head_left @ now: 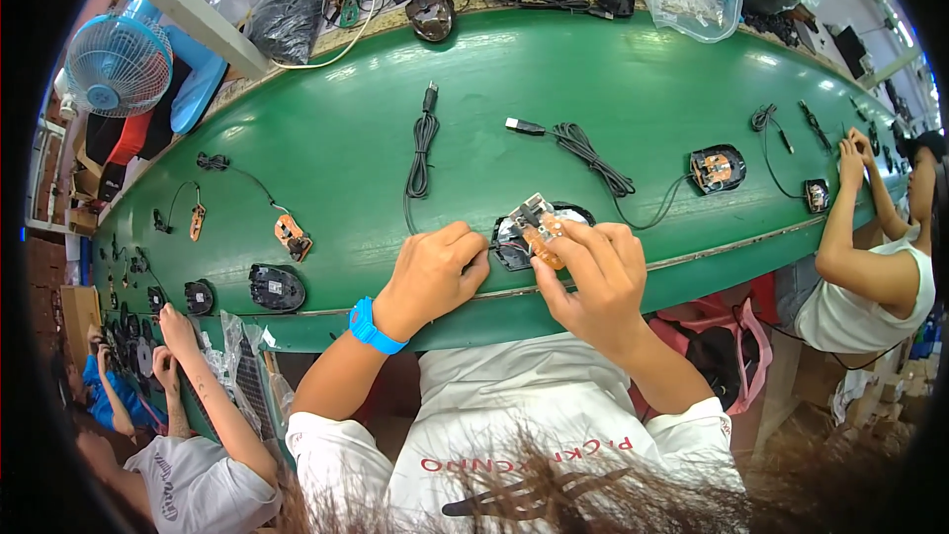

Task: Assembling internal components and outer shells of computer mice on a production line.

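In front of me at the belt's near edge lies a black mouse base shell, with a brown circuit board tilted over it. Thumb and fingers of my right hand pinch the board by its right side. My left hand, closed with curled fingers, is at the shell's left edge, where thin wires run from it to the board. A bundled black USB cable leads down behind this hand; its fingers seem to hold the cable's end, though the grip is partly hidden.
The green conveyor belt carries an opened mouse with its cable at right. Left lie a wired circuit board and an empty shell. Mouse parts and plastic bags line the far shelf. Co-workers sit on both sides.
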A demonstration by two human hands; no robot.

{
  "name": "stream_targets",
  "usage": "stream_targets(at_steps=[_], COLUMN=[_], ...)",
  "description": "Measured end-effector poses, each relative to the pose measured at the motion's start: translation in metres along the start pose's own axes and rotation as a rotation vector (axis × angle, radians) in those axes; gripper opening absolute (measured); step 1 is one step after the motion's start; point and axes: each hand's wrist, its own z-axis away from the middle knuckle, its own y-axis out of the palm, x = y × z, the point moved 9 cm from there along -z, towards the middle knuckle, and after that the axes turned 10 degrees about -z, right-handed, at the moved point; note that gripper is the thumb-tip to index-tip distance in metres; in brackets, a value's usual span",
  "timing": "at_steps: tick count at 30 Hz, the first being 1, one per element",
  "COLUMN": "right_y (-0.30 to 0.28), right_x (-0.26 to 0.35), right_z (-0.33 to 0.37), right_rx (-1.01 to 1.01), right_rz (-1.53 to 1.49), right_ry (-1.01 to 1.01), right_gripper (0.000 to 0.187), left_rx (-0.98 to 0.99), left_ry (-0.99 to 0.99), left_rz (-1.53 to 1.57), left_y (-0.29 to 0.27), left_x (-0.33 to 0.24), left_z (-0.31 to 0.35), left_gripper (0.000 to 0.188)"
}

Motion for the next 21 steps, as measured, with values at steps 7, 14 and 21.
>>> stream_targets(at_steps=[7,14,21], right_y=[0.007,0.001,0.0], right_x=[0.022,0.014,-0.01], right_z=[-0.006,0.017,0.013], right_rx=[0.04,0.055,0.122], right_rz=[0.046,0.032,0.047], right_ry=[-0.02,0.038,0.042], right_gripper=[0.03,0.032,0.032], left_rx=[0.008,0.014,0.05], left_ry=[-0.001,0.0,0.008], left_rz=[0.018,0.004,-0.017], left_y=[0.003,0.002,0.003], left_x=[0.005,0.008,0.009], left_z=[0.001,0.001,0.002], left_gripper=[0.009,0.009,0.011])
